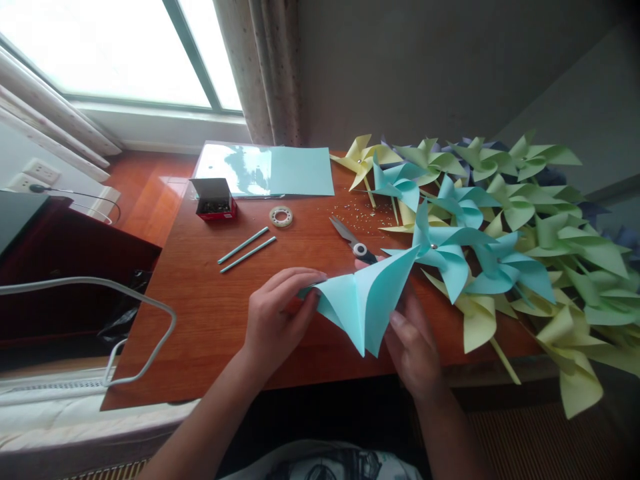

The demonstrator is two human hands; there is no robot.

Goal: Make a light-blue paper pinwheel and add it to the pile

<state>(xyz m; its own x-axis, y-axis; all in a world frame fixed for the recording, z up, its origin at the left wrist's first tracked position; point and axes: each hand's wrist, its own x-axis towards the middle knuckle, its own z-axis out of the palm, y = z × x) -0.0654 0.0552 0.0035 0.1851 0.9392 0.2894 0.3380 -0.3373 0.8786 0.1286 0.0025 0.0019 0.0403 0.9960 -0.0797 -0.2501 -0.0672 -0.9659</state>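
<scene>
A folded light blue paper sheet (363, 303) is held over the front of the wooden table (210, 313). My left hand (277, 313) pinches its left corner with curled fingers. My right hand (413, 343) grips the sheet from below on the right, partly hidden behind the paper. Black-handled scissors (353, 241) lie just behind the sheet.
A large heap of blue, yellow and green paper pinwheels (500, 227) fills the table's right side. Two thin blue sticks (247, 249), a tape roll (281, 216), a small red box of pins (215, 200) and flat blue sheets (280, 171) lie further back. A white tube frame (150, 320) stands at left.
</scene>
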